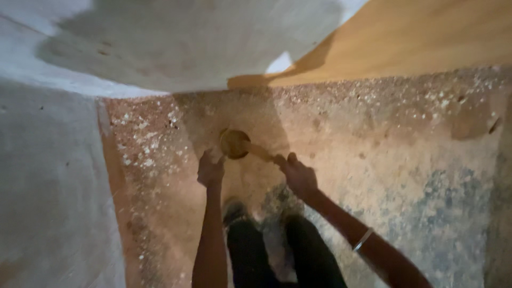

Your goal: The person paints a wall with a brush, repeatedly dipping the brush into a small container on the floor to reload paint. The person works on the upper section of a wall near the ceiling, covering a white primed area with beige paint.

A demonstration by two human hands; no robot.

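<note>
A: Head view, centre frame. Right hand (298, 176), fingers clamped on a wooden handle (261, 152) whose round pan (233, 143) sits on the speckled floor (373, 160).
B: Left hand (210, 172)?
A: Just below the pan; fingers curled, grip unclear.
B: Risk?
A: Dim, blurred; pan may tip if the handle twists.

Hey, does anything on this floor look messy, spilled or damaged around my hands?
Yes. Pale crumbs or chips of debris lie scattered across the reddish-brown speckled floor, thickest by the grey wall. The left hand and right hand work at a round brownish hole or bowl; blur hides which.
</note>
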